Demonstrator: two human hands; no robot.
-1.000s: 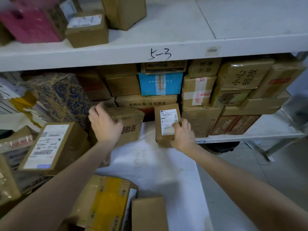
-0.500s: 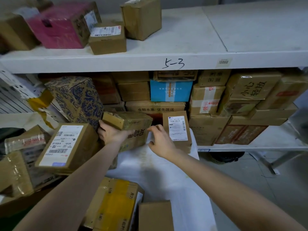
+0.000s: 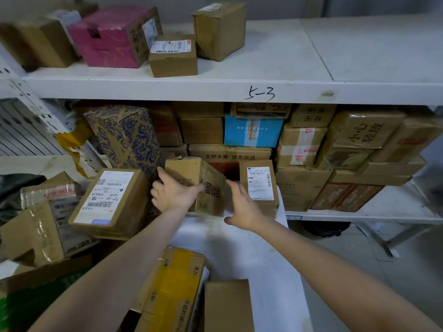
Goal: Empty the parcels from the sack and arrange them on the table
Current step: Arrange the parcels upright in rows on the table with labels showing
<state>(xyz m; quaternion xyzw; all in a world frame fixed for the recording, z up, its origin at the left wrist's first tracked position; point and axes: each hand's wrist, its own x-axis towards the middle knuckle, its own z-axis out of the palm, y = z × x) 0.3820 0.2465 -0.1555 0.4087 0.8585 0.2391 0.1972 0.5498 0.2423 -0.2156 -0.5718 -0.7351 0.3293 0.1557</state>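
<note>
Head view: both hands are on a tilted brown parcel [image 3: 212, 188] at the back of the white surface [image 3: 239, 255].
The left hand [image 3: 173, 195] curls its fingers round the near left corner and grips it. The right hand [image 3: 245, 208] lays straight fingers against its right face, beside the upright labelled parcel [image 3: 260, 185]. A second ago that hand held the labelled parcel and the brown one lay flatter.

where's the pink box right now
Head view, upper left: the pink box sits on the top shelf, between a blurred brown carton on its left and a small labelled box at its right.
</note>
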